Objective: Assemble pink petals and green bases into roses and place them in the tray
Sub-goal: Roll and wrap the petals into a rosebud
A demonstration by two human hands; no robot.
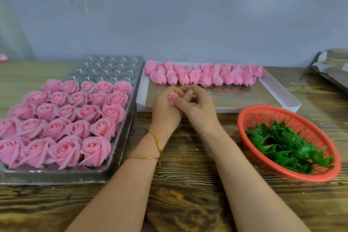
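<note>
A small pink rose bud (172, 98) sits between both hands at the table's middle. My left hand (165, 107) cups it from the left with curled fingers. My right hand (195, 106) pinches its petals from the right. Whether a green base is under the bud is hidden by the fingers. Several finished pink roses (71, 118) fill the near rows of a clear plastic tray (113, 158) on the left; its far cells are bare. Unassembled pink petal buds (203, 75) lie in two rows in a white flat box (278, 92). Green bases (290, 145) fill a red basket (263, 113) on the right.
The wooden table (188, 184) runs under everything. Grey cardboard pieces (333, 68) lie at the far right. A grey wall stands behind. Gold bangles (156, 147) circle my left wrist.
</note>
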